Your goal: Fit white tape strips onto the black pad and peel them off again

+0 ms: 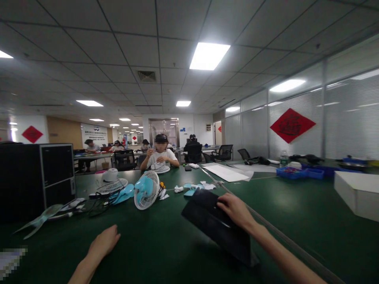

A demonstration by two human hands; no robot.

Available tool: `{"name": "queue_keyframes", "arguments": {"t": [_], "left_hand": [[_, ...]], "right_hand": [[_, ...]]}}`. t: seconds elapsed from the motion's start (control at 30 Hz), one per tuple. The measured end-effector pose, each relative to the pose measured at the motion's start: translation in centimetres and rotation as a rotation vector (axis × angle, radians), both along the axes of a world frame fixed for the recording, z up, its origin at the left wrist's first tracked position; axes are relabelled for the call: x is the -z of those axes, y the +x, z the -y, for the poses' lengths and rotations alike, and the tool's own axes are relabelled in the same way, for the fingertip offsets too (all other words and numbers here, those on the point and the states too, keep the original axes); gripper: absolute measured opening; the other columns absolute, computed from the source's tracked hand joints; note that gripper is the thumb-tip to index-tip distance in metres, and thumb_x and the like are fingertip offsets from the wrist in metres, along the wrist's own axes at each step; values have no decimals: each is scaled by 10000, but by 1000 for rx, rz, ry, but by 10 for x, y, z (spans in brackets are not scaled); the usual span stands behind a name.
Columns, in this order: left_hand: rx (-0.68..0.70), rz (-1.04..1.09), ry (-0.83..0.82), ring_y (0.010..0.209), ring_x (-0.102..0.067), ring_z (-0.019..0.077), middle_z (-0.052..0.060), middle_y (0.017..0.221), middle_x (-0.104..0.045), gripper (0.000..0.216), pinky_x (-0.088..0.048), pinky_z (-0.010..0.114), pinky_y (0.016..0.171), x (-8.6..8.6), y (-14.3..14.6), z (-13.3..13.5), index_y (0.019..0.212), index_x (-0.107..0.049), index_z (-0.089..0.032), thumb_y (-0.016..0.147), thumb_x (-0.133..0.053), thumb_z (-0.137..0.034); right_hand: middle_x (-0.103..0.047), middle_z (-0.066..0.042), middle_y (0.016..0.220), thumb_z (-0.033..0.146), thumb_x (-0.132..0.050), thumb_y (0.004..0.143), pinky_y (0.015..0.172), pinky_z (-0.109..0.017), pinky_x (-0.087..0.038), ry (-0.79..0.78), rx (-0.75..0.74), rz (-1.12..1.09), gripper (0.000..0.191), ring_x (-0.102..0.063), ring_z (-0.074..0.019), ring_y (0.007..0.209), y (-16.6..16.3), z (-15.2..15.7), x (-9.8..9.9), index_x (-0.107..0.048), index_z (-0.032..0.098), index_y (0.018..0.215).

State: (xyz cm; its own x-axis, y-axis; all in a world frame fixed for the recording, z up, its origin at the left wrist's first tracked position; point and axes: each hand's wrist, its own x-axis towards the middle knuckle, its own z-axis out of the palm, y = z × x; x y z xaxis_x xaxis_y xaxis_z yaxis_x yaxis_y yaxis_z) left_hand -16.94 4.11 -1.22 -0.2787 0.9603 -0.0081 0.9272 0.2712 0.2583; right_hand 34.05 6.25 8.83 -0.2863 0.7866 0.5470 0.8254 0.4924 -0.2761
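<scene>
My right hand grips a dark, glossy black panel by its upper edge, thumb and fingers closed on it. The panel is tilted above the green table, and a bent edge shows at its lower right corner. What kind of panel it is, I cannot tell. At the lower left, my left hand is low over the table with its fingers curled in and nothing visible in them. A black computer tower stands upright beyond it to the left.
Beyond my hands lie a white-and-blue fan, a fan guard, cables and blue plastic parts. White paper, a blue tray and a white box are to the right. A person sits opposite.
</scene>
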Motion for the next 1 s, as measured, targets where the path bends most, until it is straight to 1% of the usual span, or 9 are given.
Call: {"name": "queue_keyframes", "arguments": {"t": [0.07,0.17,0.27,0.37,0.47,0.57,0.77,0.9,1.0], "left_hand": [[6,18,-8,876,-641,228,107,1009,-672,204,-457,302,682,-1,0,1,882,-540,-195,871,-371,-309],[20,28,-4,872,-637,226,105,1005,-671,195,-454,300,682,-1,-1,1,878,-534,-200,869,-375,-312],[24,13,-1,867,-636,223,107,996,-669,199,-449,298,680,2,-3,-1,869,-531,-200,871,-371,-319],[37,8,11,860,-637,216,109,989,-668,200,-444,293,674,7,-7,-4,861,-530,-199,871,-378,-328],[41,16,19,848,-639,218,112,976,-668,190,-443,299,668,8,-9,-6,861,-532,-195,865,-391,-322],[39,22,16,852,-635,223,110,968,-666,188,-446,309,672,4,-6,-3,859,-538,-192,865,-392,-310],[28,14,47,841,-625,214,95,949,-663,207,-438,300,675,-7,9,2,845,-553,-186,857,-389,-311],[162,35,162,849,-608,208,74,922,-647,260,-428,301,716,-8,24,0,864,-582,-177,831,-408,-368],[293,140,210,882,-595,211,65,943,-632,365,-435,300,765,-13,42,3,917,-613,-175,809,-429,-472]], "right_hand": [[-648,-56,919,284,-540,849,779,-284,-435,-35,-136,58,194,-586,-198,879,-40,-3,8,-689,192,931],[-649,-53,934,303,-572,841,784,-275,-421,-82,-317,167,202,-573,-195,898,-90,-8,24,-690,201,969],[-657,-53,944,328,-594,831,790,-272,-412,-113,-407,242,234,-568,-198,906,-124,-15,37,-691,199,1001],[-665,-52,952,340,-599,829,800,-271,-411,-130,-470,285,258,-565,-203,926,-145,-22,47,-690,206,1030],[-668,-49,963,346,-597,831,788,-268,-415,-140,-510,304,264,-568,-202,923,-158,-25,56,-690,214,1040],[-675,-51,964,342,-590,836,780,-265,-419,-158,-521,311,262,-574,-200,917,-164,-25,63,-692,210,1038],[-670,-62,961,341,-579,836,790,-274,-427,-141,-440,285,263,-572,-211,925,-167,-23,70,-695,202,1028],[-665,-67,965,327,-573,835,819,-280,-425,-149,-403,271,258,-567,-216,945,-169,-21,71,-696,204,1026],[-654,-66,990,327,-583,822,835,-287,-427,-180,-398,221,279,-567,-221,961,-169,-17,69,-681,214,1058]]}}
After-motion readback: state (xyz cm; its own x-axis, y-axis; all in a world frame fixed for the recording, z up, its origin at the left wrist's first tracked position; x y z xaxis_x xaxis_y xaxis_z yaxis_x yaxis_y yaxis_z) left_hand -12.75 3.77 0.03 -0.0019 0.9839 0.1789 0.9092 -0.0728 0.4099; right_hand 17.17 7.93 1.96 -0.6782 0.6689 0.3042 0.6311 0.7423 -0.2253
